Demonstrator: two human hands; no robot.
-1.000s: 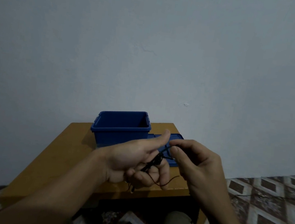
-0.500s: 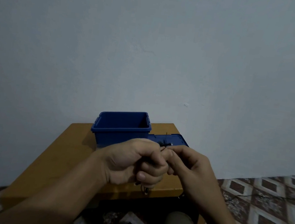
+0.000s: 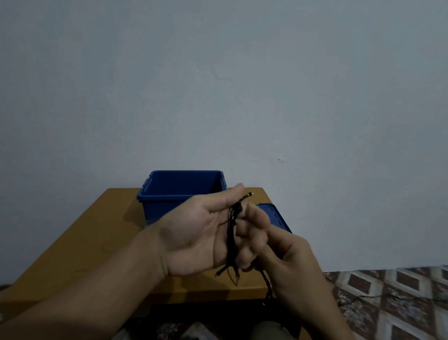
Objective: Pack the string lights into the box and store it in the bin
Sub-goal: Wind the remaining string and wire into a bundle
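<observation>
The left hand (image 3: 203, 235) is held over the near edge of the tabletop (image 3: 108, 229) with the palm turned up toward the camera and the forearm coming in from the lower left. Its thumb points up and away, and its four fingers (image 3: 252, 229) are curled back over the palm. They grip a dark bundle of string lights (image 3: 230, 238) that runs lengthwise across the palm. One tip of the bundle sticks out past the thumb at the top, and loose ends hang below the heel of the hand.

The right hand (image 3: 293, 266) sits just beside it, touching the left fingers, with its back toward the camera and the forearm coming in from the lower right. Its fingers are curled inward and closed on a strand of the lights, which trails down along its lower edge toward the tabletop's front; the fingertips themselves are hidden.

Behind the hands an open blue bin (image 3: 181, 190) stands on the tabletop near the wall (image 3: 227, 85). A blue lid (image 3: 277, 218) lies flat just to the right of it. Patterned floor (image 3: 411, 311) shows at the right, with a thin cable (image 3: 371, 296) lying on it.
</observation>
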